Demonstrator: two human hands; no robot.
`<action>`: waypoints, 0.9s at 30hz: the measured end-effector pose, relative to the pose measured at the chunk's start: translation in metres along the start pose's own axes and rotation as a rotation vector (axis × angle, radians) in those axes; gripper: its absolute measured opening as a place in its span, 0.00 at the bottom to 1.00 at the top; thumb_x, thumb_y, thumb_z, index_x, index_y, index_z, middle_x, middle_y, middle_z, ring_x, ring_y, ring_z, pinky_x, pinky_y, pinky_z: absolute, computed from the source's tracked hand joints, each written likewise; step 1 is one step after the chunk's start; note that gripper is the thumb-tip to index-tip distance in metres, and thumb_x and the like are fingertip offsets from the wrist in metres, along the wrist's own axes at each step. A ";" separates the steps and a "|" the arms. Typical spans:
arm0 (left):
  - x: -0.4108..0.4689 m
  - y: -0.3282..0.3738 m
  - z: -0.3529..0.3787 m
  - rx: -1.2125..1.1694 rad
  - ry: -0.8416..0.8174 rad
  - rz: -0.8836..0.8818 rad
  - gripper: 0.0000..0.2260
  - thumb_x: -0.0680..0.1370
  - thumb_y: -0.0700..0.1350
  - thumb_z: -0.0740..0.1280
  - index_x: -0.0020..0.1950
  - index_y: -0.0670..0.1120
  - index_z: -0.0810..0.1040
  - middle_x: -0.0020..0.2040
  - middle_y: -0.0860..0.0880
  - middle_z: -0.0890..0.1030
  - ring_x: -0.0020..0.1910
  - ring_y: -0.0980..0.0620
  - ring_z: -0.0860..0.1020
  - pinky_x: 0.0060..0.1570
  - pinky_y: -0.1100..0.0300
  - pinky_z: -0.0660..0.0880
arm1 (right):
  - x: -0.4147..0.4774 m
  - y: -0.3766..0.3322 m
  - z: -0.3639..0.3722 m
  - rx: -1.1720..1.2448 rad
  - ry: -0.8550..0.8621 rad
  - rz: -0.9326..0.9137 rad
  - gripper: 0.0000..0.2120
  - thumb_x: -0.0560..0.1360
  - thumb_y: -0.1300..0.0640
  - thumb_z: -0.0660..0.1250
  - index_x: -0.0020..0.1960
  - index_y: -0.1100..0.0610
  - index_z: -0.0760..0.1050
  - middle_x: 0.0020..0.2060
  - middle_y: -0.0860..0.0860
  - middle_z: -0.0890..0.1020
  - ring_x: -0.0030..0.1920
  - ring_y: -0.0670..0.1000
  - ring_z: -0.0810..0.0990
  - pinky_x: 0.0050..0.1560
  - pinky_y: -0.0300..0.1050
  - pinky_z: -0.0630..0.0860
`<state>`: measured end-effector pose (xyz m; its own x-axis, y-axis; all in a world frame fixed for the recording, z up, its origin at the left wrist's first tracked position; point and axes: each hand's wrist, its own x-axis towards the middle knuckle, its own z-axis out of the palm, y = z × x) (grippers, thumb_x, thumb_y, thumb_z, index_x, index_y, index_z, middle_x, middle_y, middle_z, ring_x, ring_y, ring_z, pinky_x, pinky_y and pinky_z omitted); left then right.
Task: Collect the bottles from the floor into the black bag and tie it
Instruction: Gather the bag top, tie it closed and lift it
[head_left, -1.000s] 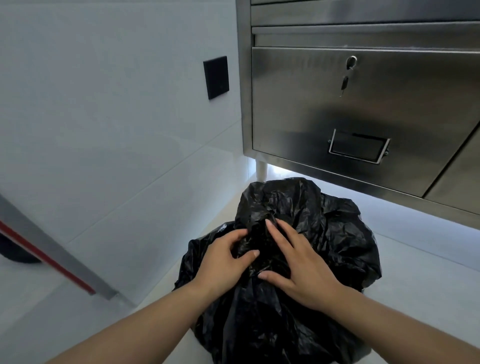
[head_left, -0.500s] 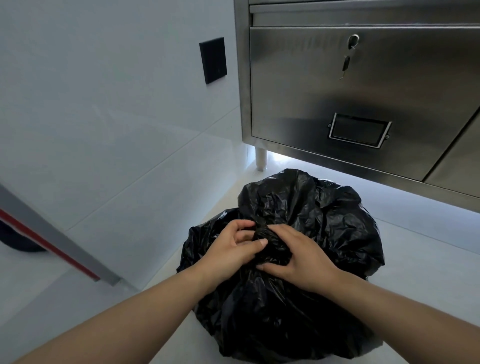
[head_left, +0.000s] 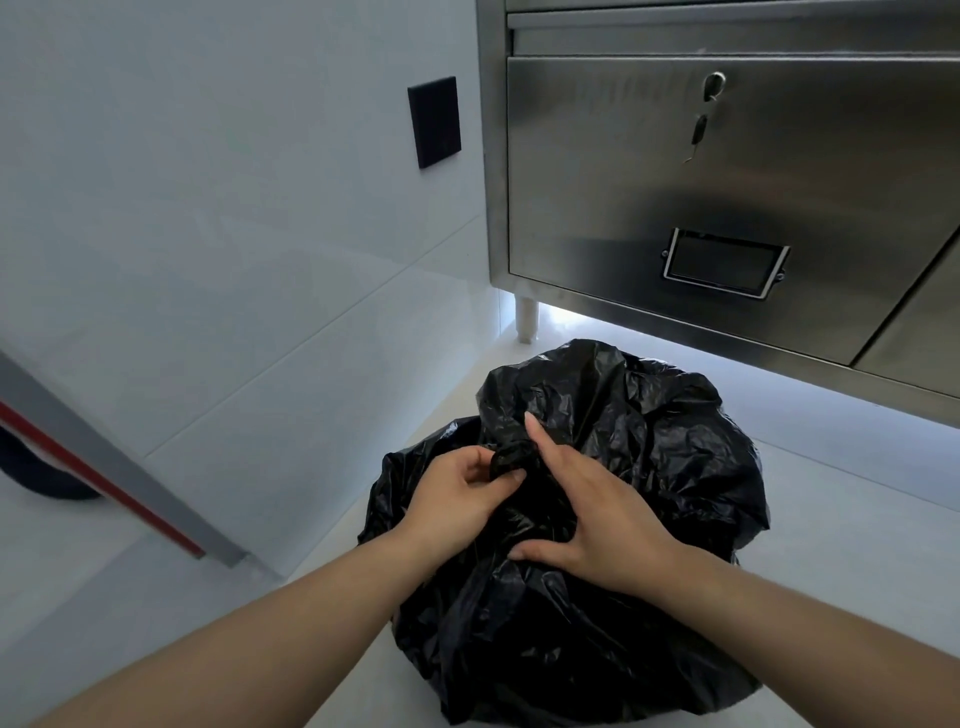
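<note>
Pale floor (head_left: 857, 519) carries the black bag (head_left: 649, 431); left hand (head_left: 457, 499) pinches its knot (head_left: 511, 460), right hand (head_left: 597, 519) lies spread open. Cinch firmly, outward.

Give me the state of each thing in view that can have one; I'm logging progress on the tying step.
black bag: full, standing on the floor, mouth gathered into a twisted knot.
left hand: fingers pinched on the knot.
right hand: fingers spread, pressing on the bag beside the knot.
steel drawer: shut, key hanging from its lock.
bottles: none visible on the floor.
</note>
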<state>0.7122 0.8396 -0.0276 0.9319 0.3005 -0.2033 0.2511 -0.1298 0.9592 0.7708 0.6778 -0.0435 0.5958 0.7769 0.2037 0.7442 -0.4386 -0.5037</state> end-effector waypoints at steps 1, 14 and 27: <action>0.000 0.000 0.000 0.033 0.002 0.014 0.05 0.73 0.44 0.71 0.47 0.44 0.82 0.42 0.48 0.85 0.39 0.54 0.82 0.41 0.63 0.75 | 0.000 0.000 -0.001 -0.009 0.009 -0.009 0.54 0.63 0.31 0.67 0.70 0.36 0.29 0.67 0.44 0.68 0.62 0.47 0.71 0.57 0.40 0.71; -0.009 0.006 -0.009 -0.070 -0.266 -0.118 0.17 0.73 0.32 0.67 0.59 0.47 0.79 0.55 0.47 0.83 0.55 0.53 0.81 0.56 0.59 0.77 | -0.003 0.007 0.007 -0.072 -0.036 0.039 0.39 0.65 0.37 0.68 0.69 0.31 0.49 0.53 0.45 0.69 0.57 0.51 0.74 0.54 0.42 0.71; -0.008 -0.021 -0.017 0.109 -0.133 -0.023 0.24 0.69 0.58 0.71 0.63 0.64 0.68 0.56 0.66 0.77 0.53 0.71 0.75 0.51 0.73 0.72 | 0.023 0.011 -0.006 0.176 0.119 0.153 0.34 0.64 0.44 0.71 0.67 0.37 0.61 0.53 0.45 0.74 0.54 0.42 0.71 0.51 0.19 0.60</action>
<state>0.6954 0.8561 -0.0426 0.9501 0.1781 -0.2559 0.2928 -0.2278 0.9286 0.7942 0.6886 -0.0394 0.7362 0.6447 0.2059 0.5849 -0.4531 -0.6727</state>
